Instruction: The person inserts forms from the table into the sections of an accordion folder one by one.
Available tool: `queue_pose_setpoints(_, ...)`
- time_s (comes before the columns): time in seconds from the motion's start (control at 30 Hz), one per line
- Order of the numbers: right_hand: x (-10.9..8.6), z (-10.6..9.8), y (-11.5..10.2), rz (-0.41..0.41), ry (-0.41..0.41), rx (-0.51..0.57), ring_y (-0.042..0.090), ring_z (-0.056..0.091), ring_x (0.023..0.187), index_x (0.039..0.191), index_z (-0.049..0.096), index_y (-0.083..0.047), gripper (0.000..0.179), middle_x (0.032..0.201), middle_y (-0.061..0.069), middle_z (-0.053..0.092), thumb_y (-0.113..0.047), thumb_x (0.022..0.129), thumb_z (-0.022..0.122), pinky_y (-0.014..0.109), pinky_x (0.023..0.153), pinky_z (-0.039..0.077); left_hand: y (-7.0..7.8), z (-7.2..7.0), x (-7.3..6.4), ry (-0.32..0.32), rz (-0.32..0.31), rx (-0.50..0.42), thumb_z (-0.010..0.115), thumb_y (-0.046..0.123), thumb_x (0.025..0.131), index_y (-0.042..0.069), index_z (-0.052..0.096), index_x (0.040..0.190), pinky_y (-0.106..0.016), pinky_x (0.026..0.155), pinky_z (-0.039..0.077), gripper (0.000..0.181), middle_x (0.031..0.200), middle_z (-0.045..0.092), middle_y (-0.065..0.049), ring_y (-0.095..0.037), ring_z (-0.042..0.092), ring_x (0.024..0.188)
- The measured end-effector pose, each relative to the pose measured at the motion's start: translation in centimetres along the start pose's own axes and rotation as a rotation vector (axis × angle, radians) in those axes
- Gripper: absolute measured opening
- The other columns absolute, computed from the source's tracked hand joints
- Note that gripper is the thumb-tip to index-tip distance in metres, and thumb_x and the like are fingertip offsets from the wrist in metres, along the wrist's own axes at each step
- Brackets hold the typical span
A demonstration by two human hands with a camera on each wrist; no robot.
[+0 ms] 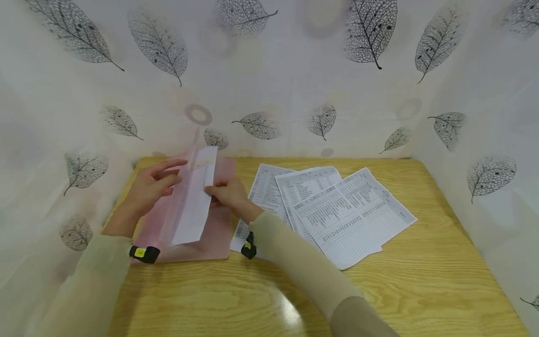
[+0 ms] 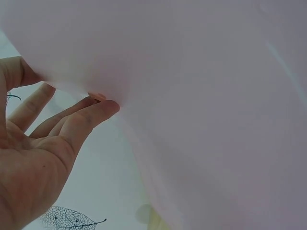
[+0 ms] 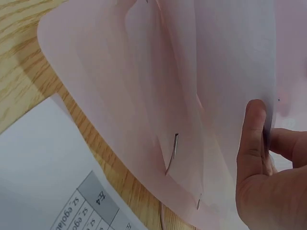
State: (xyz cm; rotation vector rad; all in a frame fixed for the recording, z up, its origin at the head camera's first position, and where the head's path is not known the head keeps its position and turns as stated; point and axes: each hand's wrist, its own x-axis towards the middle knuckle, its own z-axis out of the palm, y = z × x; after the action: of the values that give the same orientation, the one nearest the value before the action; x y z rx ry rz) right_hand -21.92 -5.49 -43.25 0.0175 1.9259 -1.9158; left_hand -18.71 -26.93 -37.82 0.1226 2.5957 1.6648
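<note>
A translucent pink folder lies at the left of the table with its cover raised. My left hand holds the raised cover near its edge; in the left wrist view, the pink cover fills most of the picture beside the fingertips. A white paper sheet stands tilted over the folder, faint print along it. My right hand pinches this sheet by its right edge, thumb on one face and fingers behind. Thin metal prongs stick up from the folder in the right wrist view.
Right of the folder, several printed sheets lie fanned and overlapping on the wooden table. My right forearm passes over the table in front of them. A leaf-patterned curtain surrounds the back and sides.
</note>
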Motion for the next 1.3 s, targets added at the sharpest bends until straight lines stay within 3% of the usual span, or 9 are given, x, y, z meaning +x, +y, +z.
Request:
queue_pose_setpoints(0.2,-0.1,0.2,0.0,0.012,0.030,-0.035,0.013,0.067,0.059,0.089,0.074,-0.001,0.015,0.073,0.005,0.070,-0.013,0.094,0.078,0.029,0.060,0.062,0.1,0.0,-0.1,0.000,0.004,0.001,0.062,0.020,0.106,0.016,0.059,0.151,-0.020,0.082,0.057,0.045,0.158,0.051,-0.011,0.009,0.057,0.118)
queue_pose_setpoints(0.5,0.1,0.5,-0.1,0.025,0.050,-0.026,0.012,0.067,0.055,0.078,0.068,-0.008,0.020,0.068,0.003,0.067,-0.014,0.092,0.081,0.026,0.058,0.060,0.2,0.1,0.1,-0.006,0.001,0.018,0.062,0.021,0.106,0.015,0.058,0.151,-0.019,0.083,0.056,0.046,0.161,0.048,-0.015,0.007,0.057,0.119)
queue_pose_setpoints(0.8,0.2,0.5,-0.1,0.028,0.034,-0.011,0.013,0.067,0.055,0.082,0.072,-0.006,0.017,0.067,0.003,0.067,-0.015,0.093,0.081,0.028,0.058,0.061,0.1,0.0,0.0,-0.004,-0.005,0.022,0.062,0.021,0.106,0.016,0.058,0.151,-0.020,0.083,0.057,0.045,0.160,0.049,-0.015,0.005,0.057,0.120)
queue_pose_setpoints(1.0,0.1,-0.3,0.2,0.025,0.004,0.061,0.013,0.066,0.052,0.094,0.076,0.003,0.012,0.064,0.005,0.066,-0.009,0.094,0.077,0.032,0.058,0.062,0.0,0.2,0.1,-0.011,0.001,0.023,0.062,0.022,0.106,0.016,0.058,0.151,-0.020,0.083,0.057,0.045,0.160,0.050,-0.014,0.006,0.057,0.120)
queue_pose_setpoints(1.3,-0.6,-2.4,0.1,0.033,-0.074,0.134,0.016,0.072,0.063,0.112,0.072,0.007,0.021,0.079,0.007,0.071,-0.009,0.099,0.069,0.034,0.067,0.064,0.1,0.6,0.2,-0.013,0.003,0.046,0.062,0.023,0.106,0.014,0.059,0.150,-0.019,0.082,0.056,0.046,0.161,0.049,-0.015,0.004,0.058,0.121)
